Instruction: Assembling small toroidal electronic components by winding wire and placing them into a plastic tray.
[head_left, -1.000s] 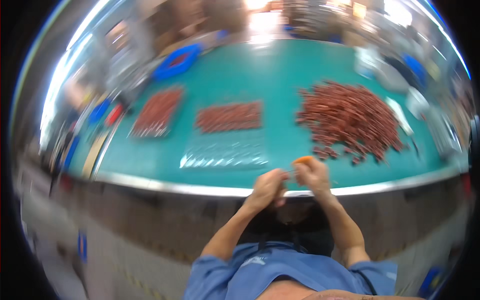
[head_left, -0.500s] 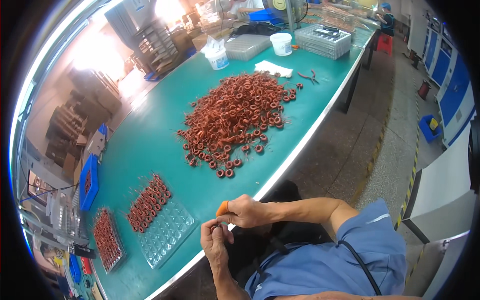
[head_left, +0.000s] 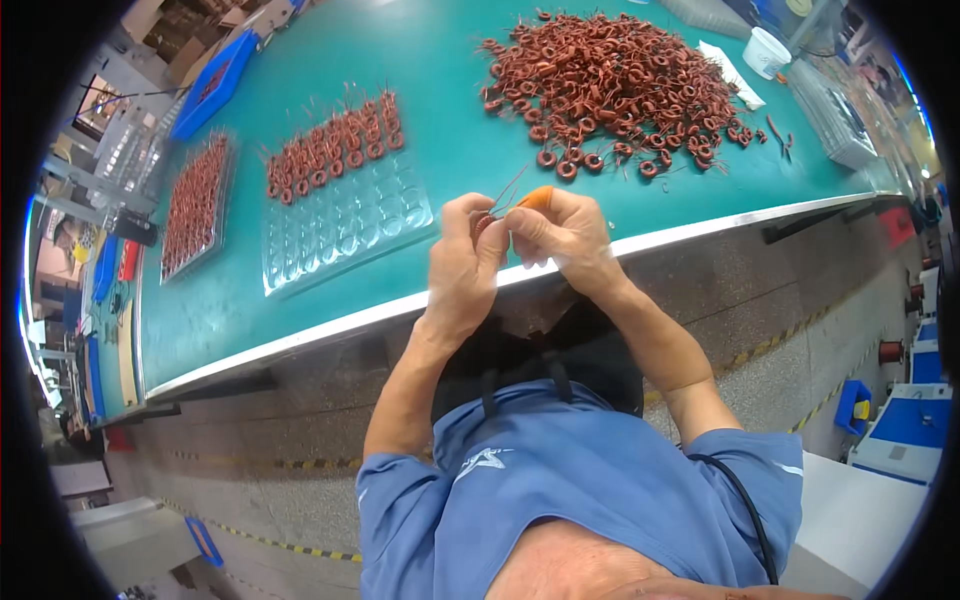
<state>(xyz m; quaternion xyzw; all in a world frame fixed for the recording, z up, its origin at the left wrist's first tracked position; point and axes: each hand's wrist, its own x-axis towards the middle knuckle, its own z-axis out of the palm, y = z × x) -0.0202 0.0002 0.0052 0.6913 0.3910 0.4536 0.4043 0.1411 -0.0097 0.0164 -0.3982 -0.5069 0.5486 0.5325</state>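
My left hand pinches a small copper-wound toroidal coil between thumb and fingers, just over the front edge of the green table. Thin wire leads stick up from the coil. My right hand, with an orange cover on one finger, is closed at the coil's side, its fingertips against the leads; the exact contact is partly hidden. Left of my hands lies a clear plastic tray with round pockets; coils fill its far rows, leads upward. A second tray of coils sits further left.
A large heap of coils covers the table's far right. Beyond it are a white cloth, a white tub, red-handled pliers and stacked clear trays. A blue bin stands at the far left.
The view has swung, so the trays and heap sit higher and further right in the picture. Both hands are now raised over the table edge, with the coil and its leads showing more clearly.
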